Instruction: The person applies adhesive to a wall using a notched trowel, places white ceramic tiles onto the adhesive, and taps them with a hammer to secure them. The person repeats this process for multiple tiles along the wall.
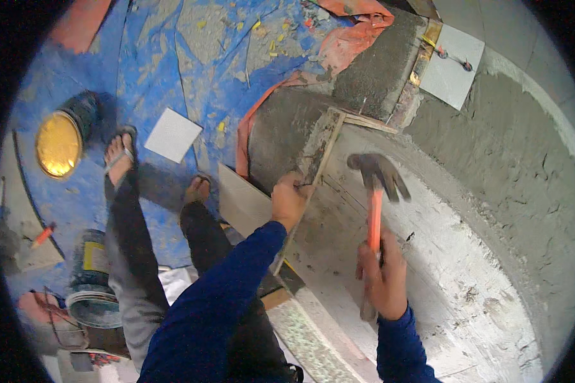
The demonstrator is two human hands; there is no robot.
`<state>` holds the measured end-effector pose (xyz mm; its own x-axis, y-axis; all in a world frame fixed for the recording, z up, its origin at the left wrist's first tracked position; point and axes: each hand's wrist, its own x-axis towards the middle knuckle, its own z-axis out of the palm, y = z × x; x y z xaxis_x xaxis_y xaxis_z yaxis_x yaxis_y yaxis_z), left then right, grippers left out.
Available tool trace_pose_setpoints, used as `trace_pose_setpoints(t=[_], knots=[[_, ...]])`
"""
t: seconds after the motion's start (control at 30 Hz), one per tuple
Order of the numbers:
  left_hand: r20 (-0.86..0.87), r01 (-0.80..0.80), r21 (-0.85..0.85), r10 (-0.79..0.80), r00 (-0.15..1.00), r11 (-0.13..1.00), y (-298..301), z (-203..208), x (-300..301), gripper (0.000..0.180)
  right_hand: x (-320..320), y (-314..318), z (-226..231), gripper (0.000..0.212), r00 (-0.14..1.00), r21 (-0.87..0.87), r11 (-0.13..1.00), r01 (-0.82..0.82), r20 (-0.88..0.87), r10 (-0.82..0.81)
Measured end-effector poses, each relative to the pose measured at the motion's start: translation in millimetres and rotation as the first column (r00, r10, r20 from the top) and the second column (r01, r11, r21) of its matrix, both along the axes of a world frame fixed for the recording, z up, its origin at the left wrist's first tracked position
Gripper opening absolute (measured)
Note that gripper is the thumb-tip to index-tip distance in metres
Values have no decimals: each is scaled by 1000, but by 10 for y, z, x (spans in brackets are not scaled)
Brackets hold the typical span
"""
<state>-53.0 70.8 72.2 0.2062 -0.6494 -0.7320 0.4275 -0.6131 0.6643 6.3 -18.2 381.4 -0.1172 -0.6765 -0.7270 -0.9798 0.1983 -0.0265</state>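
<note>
My right hand [384, 276] is closed round the handle of a claw hammer [375, 214] with a dark head and an orange-red grip. The hammer head is over a pale, smeared curved surface [447, 268]. To its left, my left hand [289, 199] has its fingers pinched together at the edge of a narrow wooden strip [322, 156]. Whatever is between those fingertips is hidden or too small to name. The strip runs along a grey mortar-covered step [278, 131]. At its far end it meets a short wooden piece [369, 122].
Wet grey mortar [505, 140] spreads at the right. A white tile [452, 64] with a small tool on it lies at the far right. Blue sheeting [153, 76] bears another white tile [174, 135], an overturned bucket [59, 144], a dark bucket [94, 274] and a red-handled tool [43, 235].
</note>
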Motion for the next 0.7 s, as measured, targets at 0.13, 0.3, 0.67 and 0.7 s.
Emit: trace_pose_setpoints(t=[0.13, 0.3, 0.67, 0.7], knots=[[-76, -57, 24, 58, 995, 998, -20, 75, 53, 38, 131, -324, -325, 43, 910, -3, 917, -400, -120, 397], [-2, -139, -67, 140, 990, 988, 26, 85, 30, 37, 282, -601, -697, 51, 677, 113, 689, -716, -129, 725], [216, -62, -121, 87, 973, 991, 105, 94, -134, 42, 170, -731, -855, 56, 347, 380, 441, -813, -291, 891], [234, -68, -147, 101, 967, 987, 118, 91, -140, 42, 191, -752, -852, 56, 336, 397, 448, -801, -322, 885]])
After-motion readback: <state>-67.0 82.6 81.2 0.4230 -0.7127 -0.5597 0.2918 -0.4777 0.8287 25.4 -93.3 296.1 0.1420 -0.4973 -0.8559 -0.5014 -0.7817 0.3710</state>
